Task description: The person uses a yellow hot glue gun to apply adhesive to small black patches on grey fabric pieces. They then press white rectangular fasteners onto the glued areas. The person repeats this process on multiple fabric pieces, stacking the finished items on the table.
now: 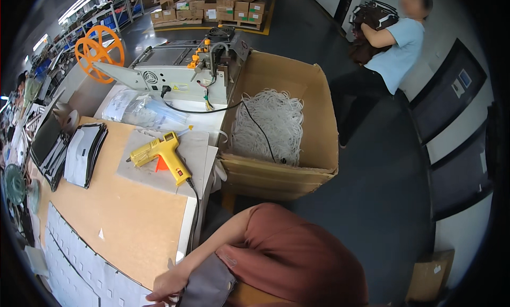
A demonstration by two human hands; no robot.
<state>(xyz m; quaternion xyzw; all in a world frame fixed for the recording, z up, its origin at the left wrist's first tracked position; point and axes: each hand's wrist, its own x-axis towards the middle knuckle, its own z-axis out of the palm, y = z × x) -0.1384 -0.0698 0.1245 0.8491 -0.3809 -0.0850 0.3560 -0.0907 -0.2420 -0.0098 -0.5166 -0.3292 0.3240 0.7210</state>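
My right hand (pixel 171 284) is low in the view, over the near edge of the table. Its fingers are bent, and the picture's lower edge cuts off their tips. They appear closed on a dark grey, leather-like piece of material (pixel 209 282), which shows beside the palm and wrist. To the left of this hand lie light grey sheets (pixel 87 262) with rows of small notches. My left hand is out of view. A yellow glue gun (pixel 162 153) with an orange trigger rests farther off on a grey board (pixel 135 171).
Stacked black-and-white flat pieces (pixel 85 155) lie on the tan tabletop (pixel 127 216). A machine (pixel 180 78) with an orange reel (pixel 101 52) stands behind. An open carton (pixel 281 177) holds white cord loops (pixel 271 126). Another person (pixel 396 46) carries dark items at the right.
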